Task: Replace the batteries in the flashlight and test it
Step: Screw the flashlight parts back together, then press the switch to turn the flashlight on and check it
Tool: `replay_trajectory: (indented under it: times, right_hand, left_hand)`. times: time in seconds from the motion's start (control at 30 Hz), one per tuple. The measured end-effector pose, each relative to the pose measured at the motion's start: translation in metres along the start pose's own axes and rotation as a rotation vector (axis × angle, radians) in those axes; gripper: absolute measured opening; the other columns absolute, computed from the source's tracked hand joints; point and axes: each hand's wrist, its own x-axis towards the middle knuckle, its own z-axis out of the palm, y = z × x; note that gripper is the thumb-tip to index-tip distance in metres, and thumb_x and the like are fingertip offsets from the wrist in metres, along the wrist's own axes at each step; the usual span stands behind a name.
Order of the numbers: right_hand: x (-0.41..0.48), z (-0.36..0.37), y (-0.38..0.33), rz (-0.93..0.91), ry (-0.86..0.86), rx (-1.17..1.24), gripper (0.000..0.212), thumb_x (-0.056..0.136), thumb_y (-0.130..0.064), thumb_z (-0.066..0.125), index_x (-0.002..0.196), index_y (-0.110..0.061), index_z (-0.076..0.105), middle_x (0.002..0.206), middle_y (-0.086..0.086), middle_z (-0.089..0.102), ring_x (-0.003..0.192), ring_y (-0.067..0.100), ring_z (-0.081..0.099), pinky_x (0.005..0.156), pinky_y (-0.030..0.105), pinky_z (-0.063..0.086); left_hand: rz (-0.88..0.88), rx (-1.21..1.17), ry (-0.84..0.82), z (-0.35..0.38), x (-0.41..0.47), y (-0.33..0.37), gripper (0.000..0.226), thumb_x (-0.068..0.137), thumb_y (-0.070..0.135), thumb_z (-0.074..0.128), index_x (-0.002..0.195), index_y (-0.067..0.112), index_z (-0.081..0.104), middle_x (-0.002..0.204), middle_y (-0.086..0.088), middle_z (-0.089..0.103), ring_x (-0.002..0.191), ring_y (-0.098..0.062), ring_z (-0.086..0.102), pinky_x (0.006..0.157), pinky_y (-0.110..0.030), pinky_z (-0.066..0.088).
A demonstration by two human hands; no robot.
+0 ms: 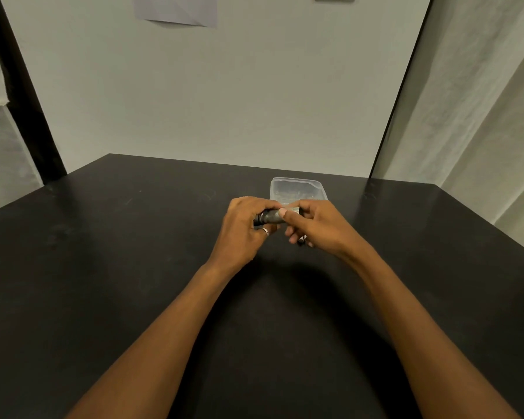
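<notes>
A small black flashlight (269,217) with a knurled body lies crosswise between my two hands, above the middle of the black table (103,267). My left hand (245,229), with a ring on one finger, grips its left end. My right hand (318,226) pinches the right end, thumb on the knurled part, where a pale battery-like piece (293,209) shows at the tube's mouth. A small dark object (300,241) is tucked under my right hand's lower fingers; what it is I cannot tell.
A clear plastic container (297,189) holding several small items stands just behind my hands. A white wall rises at the table's far edge, with a black post at the left and pale curtains on the right.
</notes>
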Motion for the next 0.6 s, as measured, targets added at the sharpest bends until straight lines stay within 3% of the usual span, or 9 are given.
replay_trajectory:
  times: [0.13,0.2,0.23,0.3,0.37,0.43,0.53,0.6]
  right_hand:
    - [-0.002,0.007,-0.003,-0.126,0.178,0.056,0.021,0.097,-0.029,0.07,0.113,-0.017,0.074,0.078,0.002,0.076,0.065,0.011,0.073,0.06,0.018,0.055]
    - [-0.003,0.015,-0.003,-0.209,0.289,0.018,0.034,0.094,-0.027,0.074,0.126,-0.018,0.071,0.096,0.001,0.077,0.073,0.009,0.074,0.07,0.019,0.059]
    - [-0.003,0.019,-0.003,-0.269,0.344,-0.041,0.037,0.092,-0.027,0.076,0.128,-0.019,0.071,0.104,-0.001,0.077,0.079,0.007,0.074,0.075,0.017,0.059]
    - [-0.005,0.026,-0.002,-0.427,0.419,-0.197,0.037,0.09,-0.026,0.078,0.126,-0.02,0.073,0.109,-0.002,0.077,0.089,0.004,0.071,0.081,0.015,0.057]
    - [-0.006,0.035,0.0,-0.559,0.398,-0.349,0.037,0.089,-0.025,0.078,0.125,-0.019,0.073,0.099,0.002,0.078,0.084,0.009,0.07,0.078,0.026,0.059]
    - [-0.007,0.045,0.003,-0.593,0.301,-0.429,0.042,0.087,-0.028,0.079,0.129,-0.022,0.071,0.091,0.003,0.076,0.078,0.016,0.068,0.073,0.038,0.059]
    - [-0.008,0.057,0.003,-0.558,0.113,-0.417,0.049,0.089,-0.032,0.077,0.136,-0.025,0.066,0.097,0.001,0.074,0.081,0.015,0.066,0.075,0.04,0.057]
    - [-0.009,0.06,0.003,-0.567,0.081,-0.402,0.046,0.093,-0.029,0.073,0.137,-0.024,0.064,0.099,0.001,0.074,0.084,0.016,0.066,0.077,0.04,0.056]
  left_hand:
    - [-0.274,-0.063,-0.018,0.001,0.002,0.002,0.082,0.088,0.012,0.075,0.155,0.021,0.028,0.147,0.003,0.04,0.132,-0.012,0.035,0.105,-0.02,0.035]
    - [-0.491,-0.251,0.014,-0.001,0.005,0.003,0.075,0.097,0.007,0.06,0.158,0.016,0.018,0.151,-0.002,0.037,0.134,-0.013,0.042,0.108,-0.027,0.039]
    - [-0.606,-0.432,0.043,-0.002,0.008,0.004,0.064,0.102,0.011,0.053,0.157,0.014,0.022,0.148,-0.003,0.043,0.13,-0.014,0.05,0.106,-0.028,0.044]
    - [-0.802,-0.878,0.077,-0.006,0.014,0.009,0.042,0.107,0.029,0.045,0.143,0.007,0.047,0.126,-0.007,0.064,0.107,-0.014,0.067,0.092,-0.028,0.056]
    - [-0.872,-1.14,0.083,-0.012,0.019,0.013,0.048,0.105,0.046,0.044,0.12,0.004,0.063,0.099,-0.007,0.073,0.087,-0.015,0.07,0.078,-0.028,0.06]
    - [-0.899,-1.227,0.122,-0.015,0.02,0.012,0.044,0.103,0.041,0.052,0.113,0.001,0.065,0.099,-0.011,0.074,0.088,-0.018,0.074,0.078,-0.03,0.061]
    - [-0.968,-1.282,0.179,-0.017,0.019,0.011,0.033,0.102,0.024,0.057,0.115,-0.005,0.064,0.109,-0.018,0.074,0.096,-0.022,0.075,0.082,-0.031,0.062]
    - [-0.978,-1.301,0.19,-0.017,0.02,0.009,0.031,0.102,0.019,0.057,0.12,-0.006,0.061,0.109,-0.02,0.073,0.098,-0.023,0.075,0.079,-0.029,0.062]
